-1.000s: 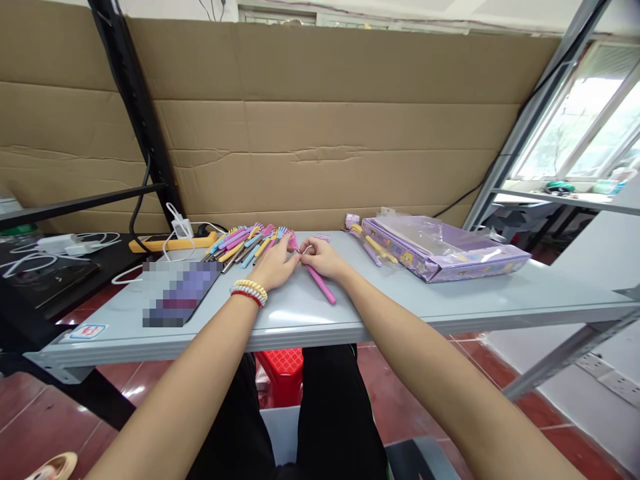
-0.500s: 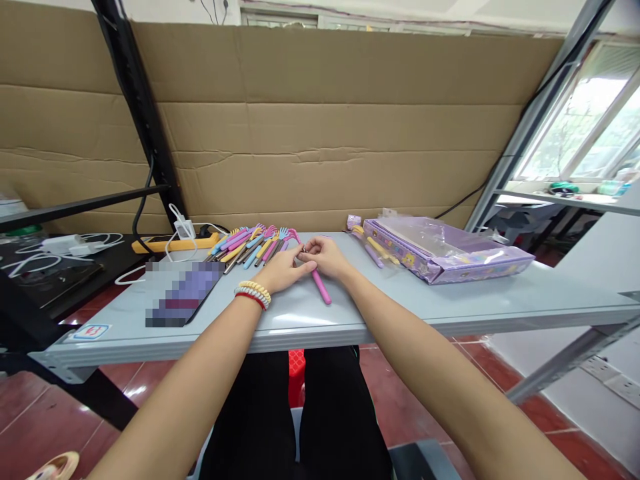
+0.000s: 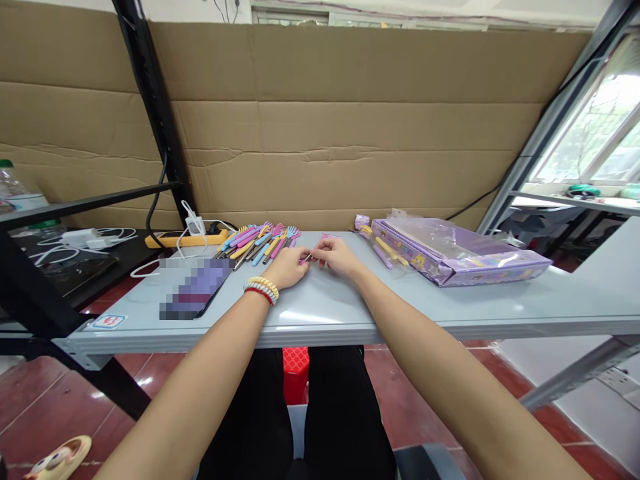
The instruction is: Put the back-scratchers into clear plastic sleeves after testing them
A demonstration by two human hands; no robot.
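Both my hands meet at the middle of the grey table (image 3: 400, 313). My left hand (image 3: 286, 268), with bead bracelets on the wrist, and my right hand (image 3: 341, 257) pinch a small pink-handled tool (image 3: 306, 259) between their fingertips. Only a short bit of its metal stem and pink end shows; the rest is hidden by the fingers. Just behind my left hand lies a pile of similar tools (image 3: 260, 240) with pink, blue, yellow and purple handles and claw-shaped heads.
A purple flat box (image 3: 460, 261) with clear wrap lies at the right, with a few loose tools beside it. A dark phone (image 3: 193, 288) lies at the left. A yellow power strip (image 3: 187, 239) with chargers sits behind it. A cardboard wall backs the table.
The pink handle that stuck out toward me on the table is now drawn in between my fingers and mostly hidden. The view has shifted slightly left.
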